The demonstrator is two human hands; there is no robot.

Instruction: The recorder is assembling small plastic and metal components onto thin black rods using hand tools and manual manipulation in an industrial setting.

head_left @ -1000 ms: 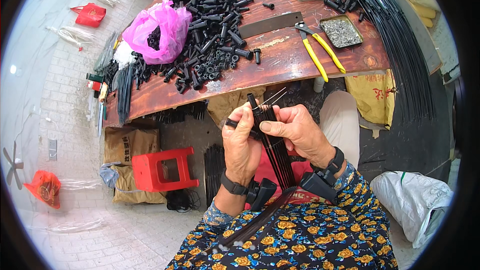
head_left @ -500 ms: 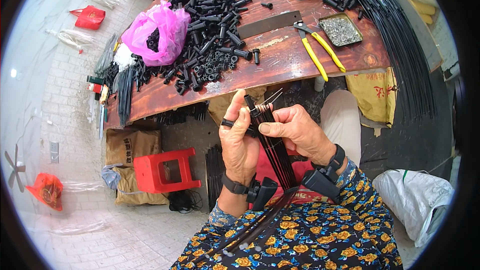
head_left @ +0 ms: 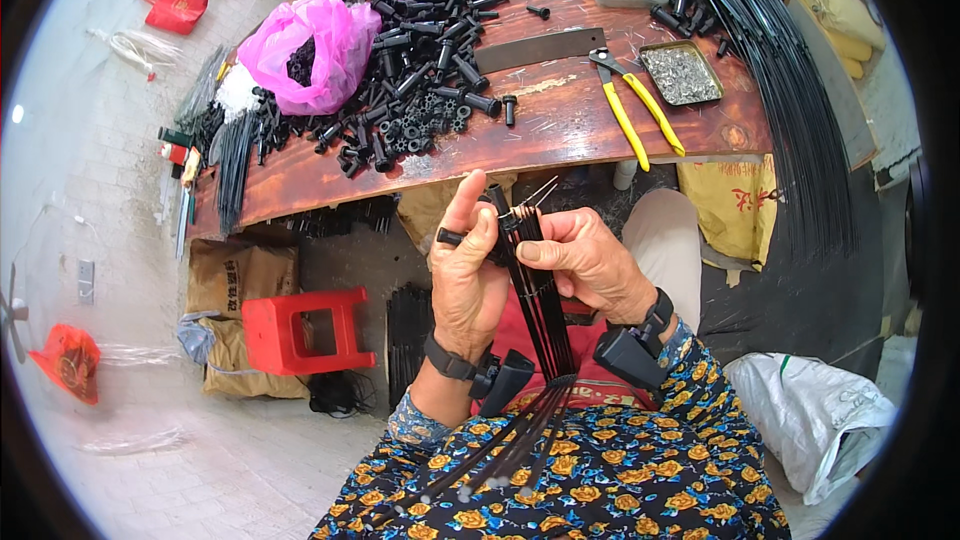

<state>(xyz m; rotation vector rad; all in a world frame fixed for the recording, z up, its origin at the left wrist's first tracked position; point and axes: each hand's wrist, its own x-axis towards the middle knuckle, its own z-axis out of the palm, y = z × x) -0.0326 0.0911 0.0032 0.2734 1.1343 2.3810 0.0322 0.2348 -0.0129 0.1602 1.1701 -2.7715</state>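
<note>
Going from left to right, we have a crumpled, translucent pink plastic bag (head_left: 345,40) on the reddish-brown wooden table (head_left: 560,120), up and to the left of our hands and well apart from them.

Below the table's near edge is our left hand (head_left: 467,280), palm turned inward, index finger raised. Its thumb is bent over a short black plastic tube (head_left: 449,237) that lies crosswise in the grasp, its end jutting out to the left; we cannot tell what the hidden fingers do.

Just right of that thumb is the long bundle of thin black rods (head_left: 542,310), in front of our body. Its long axis leans a little, the top to the left and farther from us; lower down the rods pass a gathered point and fan toward the lower left over our dark floral fabric (head_left: 620,470). At the top is a black cylindrical plastic head (head_left: 497,200), nearer the left thumb than the right; whether the left thumb touches it, we cannot tell. The 2 thin silvery wires (head_left: 540,193) stick out up and to the right.

Our right hand (head_left: 600,262) comes from the right, its thumb and fingers closed on the bundle just below that head.
</note>
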